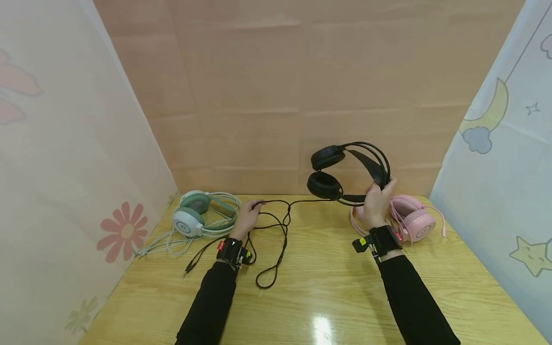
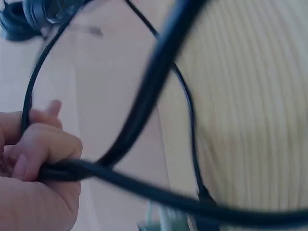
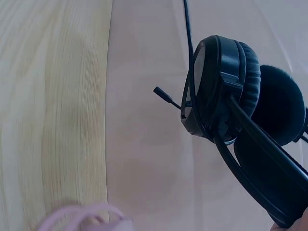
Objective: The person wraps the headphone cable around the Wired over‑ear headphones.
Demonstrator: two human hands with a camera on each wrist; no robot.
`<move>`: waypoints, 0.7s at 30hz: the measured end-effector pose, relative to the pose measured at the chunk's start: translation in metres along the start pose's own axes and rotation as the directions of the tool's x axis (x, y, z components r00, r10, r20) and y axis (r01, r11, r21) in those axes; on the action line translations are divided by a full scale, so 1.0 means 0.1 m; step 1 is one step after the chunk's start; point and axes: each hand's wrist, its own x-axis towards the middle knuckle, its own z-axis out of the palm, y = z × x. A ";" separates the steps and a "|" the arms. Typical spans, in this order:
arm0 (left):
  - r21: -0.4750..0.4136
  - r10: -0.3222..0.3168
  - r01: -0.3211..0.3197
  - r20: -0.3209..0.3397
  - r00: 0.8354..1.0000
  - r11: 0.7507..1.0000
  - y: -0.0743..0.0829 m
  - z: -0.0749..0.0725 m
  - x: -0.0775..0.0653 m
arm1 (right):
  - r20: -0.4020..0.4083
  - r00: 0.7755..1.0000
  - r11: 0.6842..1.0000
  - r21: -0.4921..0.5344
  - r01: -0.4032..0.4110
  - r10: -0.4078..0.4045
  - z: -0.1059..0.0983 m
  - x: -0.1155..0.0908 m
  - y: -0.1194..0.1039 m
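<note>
Black headphones [image 1: 325,184] hang in the air at the right, their ear cups turned left. My right hand [image 1: 376,203] grips them by the headband; the right wrist view shows a thin microphone boom [image 3: 166,96] beside one cup. From the cups a black cable [image 1: 282,239] runs left to my left hand [image 1: 247,218]. In the left wrist view the fingers curl round several strands of that cable [image 2: 144,101]. Loops of it hang or lie below the hand, and its plug end [image 1: 187,269] is at the left.
White and green headphones [image 1: 189,223] with a pale cord lie on the wooden table [image 1: 310,287] at the left. Pink headphones [image 1: 418,223] lie at the right, partly behind my right hand. A brown paper-like backdrop [image 1: 258,96] stands behind, with printed sheets at both sides.
</note>
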 end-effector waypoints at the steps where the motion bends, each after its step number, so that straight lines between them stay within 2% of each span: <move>1: 0.012 -0.026 0.027 -0.033 0.999 1.000 -0.02 -0.06 0.00 | -0.008 1.000 1.000 -0.019 0.005 -0.005 -0.02 0.02 -0.01; 5: 0.026 -0.106 0.112 -0.171 0.979 0.993 -0.13 -0.25 0.00 | -0.067 0.997 0.997 -0.066 0.025 -0.030 -0.13 0.08 -0.04; 8: 0.072 -0.131 0.147 -0.188 0.973 0.987 -0.17 -0.31 0.00 | -0.084 0.996 0.998 -0.053 0.038 -0.042 -0.21 0.11 -0.04; 10: 0.133 -0.129 0.148 -0.143 0.981 0.980 -0.18 -0.28 0.00 | -0.076 0.996 0.998 -0.049 0.046 -0.050 -0.23 0.12 -0.03; 13: 0.295 -0.080 0.086 -0.030 0.996 0.952 -0.20 -0.19 0.03 | -0.047 0.997 0.995 -0.074 0.061 -0.065 -0.22 0.11 -0.03; 16: 0.443 -0.055 0.012 0.083 0.995 0.896 -0.20 -0.08 0.05 | -0.037 0.997 0.993 -0.098 0.065 -0.069 -0.19 0.08 -0.05; 18: 0.523 -0.070 -0.009 0.131 0.989 0.852 -0.19 -0.02 0.04 | -0.034 0.997 0.994 -0.089 0.061 -0.065 -0.17 0.06 -0.06; 20: 0.574 -0.085 -0.015 0.147 0.986 0.819 -0.15 0.04 0.03 | -0.027 0.998 0.997 -0.050 0.054 -0.056 -0.15 0.03 -0.08; 21: 0.581 -0.095 -0.008 0.146 0.985 0.814 -0.12 0.07 0.03 | -0.021 0.998 0.998 -0.022 0.056 -0.056 -0.14 0.03 -0.09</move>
